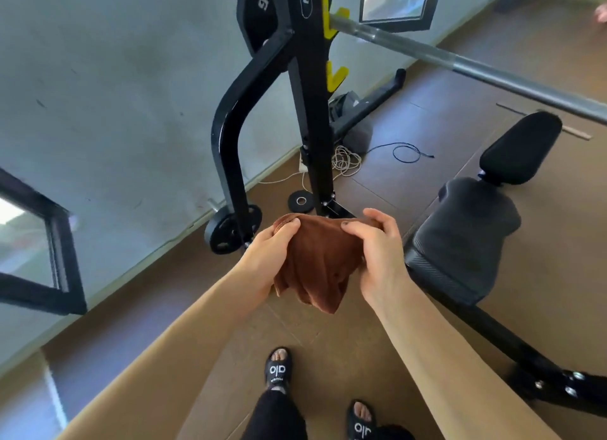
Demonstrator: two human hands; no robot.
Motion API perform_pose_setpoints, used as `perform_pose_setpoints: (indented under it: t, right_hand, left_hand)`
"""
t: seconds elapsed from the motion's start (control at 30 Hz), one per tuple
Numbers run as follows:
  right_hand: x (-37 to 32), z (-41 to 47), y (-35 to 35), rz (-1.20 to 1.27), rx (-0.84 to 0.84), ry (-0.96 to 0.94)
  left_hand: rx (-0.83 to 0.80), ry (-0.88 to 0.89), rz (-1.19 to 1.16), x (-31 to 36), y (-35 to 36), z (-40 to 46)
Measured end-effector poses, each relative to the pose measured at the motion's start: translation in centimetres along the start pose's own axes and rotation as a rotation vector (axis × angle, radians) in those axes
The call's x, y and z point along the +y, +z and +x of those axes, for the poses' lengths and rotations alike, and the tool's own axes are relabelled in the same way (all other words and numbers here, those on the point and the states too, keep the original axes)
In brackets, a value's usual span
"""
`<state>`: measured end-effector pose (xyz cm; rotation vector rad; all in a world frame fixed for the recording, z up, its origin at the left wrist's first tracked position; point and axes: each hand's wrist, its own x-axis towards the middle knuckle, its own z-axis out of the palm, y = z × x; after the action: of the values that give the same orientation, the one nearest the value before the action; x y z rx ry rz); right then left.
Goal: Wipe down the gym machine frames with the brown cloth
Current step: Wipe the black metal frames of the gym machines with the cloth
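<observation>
Bright daylight, wide-angle edge distortion

cloth [317,265]: rust brown, plain. machine frame [310,117]: gloss black, yellow hooks [335,78], white lettering. barbell [466,66]: bare grey steel. weight plates [230,231]: black, one by the frame's foot has a silver centre. bench pads [466,232]: dark grey/black, fine carbon-weave texture at the edge. floor [361,334]: brown tiles, thin darker seams. wall [108,94]: pale grey, scuffed. cords on floor: one white [345,160], one dark blue/black [407,152]. slides [278,369]: black, white logo.
</observation>
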<state>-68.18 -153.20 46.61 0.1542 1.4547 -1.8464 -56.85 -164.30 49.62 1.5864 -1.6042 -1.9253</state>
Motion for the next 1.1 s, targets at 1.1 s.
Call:
perform_pose_setpoints:
  t: [1.1]
  right_hand:
    - [-13.5, 15.2, 22.3, -0.280, 0.140, -0.694]
  left_hand:
    - [-0.150, 0.706, 0.122, 28.9, -9.0, 20.9]
